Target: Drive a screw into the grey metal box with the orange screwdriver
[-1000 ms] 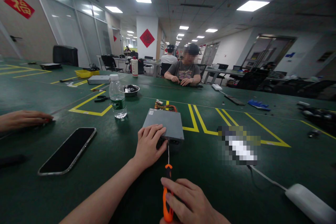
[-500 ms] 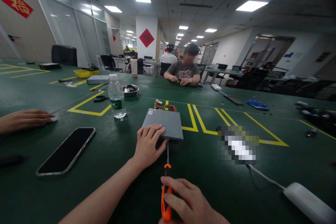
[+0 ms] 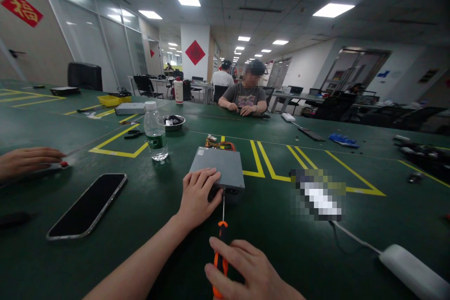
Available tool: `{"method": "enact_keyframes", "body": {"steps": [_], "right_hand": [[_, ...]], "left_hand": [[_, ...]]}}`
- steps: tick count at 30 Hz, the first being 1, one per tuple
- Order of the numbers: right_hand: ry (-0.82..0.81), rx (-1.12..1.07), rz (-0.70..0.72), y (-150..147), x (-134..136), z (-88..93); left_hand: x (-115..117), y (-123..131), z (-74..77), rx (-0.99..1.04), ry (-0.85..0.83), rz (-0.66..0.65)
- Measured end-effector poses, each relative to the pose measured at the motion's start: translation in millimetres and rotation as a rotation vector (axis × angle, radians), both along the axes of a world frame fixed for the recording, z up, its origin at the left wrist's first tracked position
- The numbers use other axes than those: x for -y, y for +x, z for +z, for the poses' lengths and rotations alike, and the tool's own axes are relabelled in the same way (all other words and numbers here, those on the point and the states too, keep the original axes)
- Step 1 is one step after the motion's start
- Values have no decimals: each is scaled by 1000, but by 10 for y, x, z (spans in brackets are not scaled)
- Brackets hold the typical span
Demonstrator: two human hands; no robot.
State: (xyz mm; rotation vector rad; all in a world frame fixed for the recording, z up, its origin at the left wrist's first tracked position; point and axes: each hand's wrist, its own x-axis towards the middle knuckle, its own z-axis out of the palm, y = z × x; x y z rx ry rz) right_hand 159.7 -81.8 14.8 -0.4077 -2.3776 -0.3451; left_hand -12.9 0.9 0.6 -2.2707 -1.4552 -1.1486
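A grey metal computer power supply unit (image 3: 227, 164) lies on the green table, its bundle of coloured cables (image 3: 223, 145) behind it. My left hand (image 3: 198, 192) grips its near left corner, fingers across the top and thumb at the front face. In my right hand (image 3: 248, 265) is a screwdriver (image 3: 222, 232) with an orange and black handle. Its shaft points away from me, and the tip meets the lower front of the unit near my left thumb. The screw, if any, is too small to make out.
A black phone (image 3: 87, 206) and a water bottle (image 3: 156, 133) stand to the left, with a metal bowl (image 3: 174, 123) behind. Another person's hand (image 3: 31, 161) rests at far left. A white power strip (image 3: 415, 269) is at right. A person (image 3: 246, 91) sits opposite.
My right fingers have shifted on the screwdriver handle, spreading a little to the left. The power supply unit and my left hand keep their places. The other person's hand at left moved slightly left.
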Motion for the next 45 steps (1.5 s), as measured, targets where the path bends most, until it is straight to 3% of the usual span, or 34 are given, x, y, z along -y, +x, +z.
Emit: {"method": "enact_keyframes", "body": {"steps": [9,16,20,25,30,45], "right_hand": [[-53,-100,-34,38,55,7],[-116,81,-47,41,69,75],[-59,-31,-2,55,47,127],[-101,-129,-47,114,6,180],[-71,-36,-4,95,6,123],[-44,-31,-16,8,32,66]], "left_hand": [[5,15,-8,-28,-17,18],[3,14,-5,-37,-21,29],[2,10,-2,-36,-18,18],[-7,5,-22,-28,-5,14],[-18,-7,-35,-38,-16,5],[-19,-11,-31,-11,-8,2]]}}
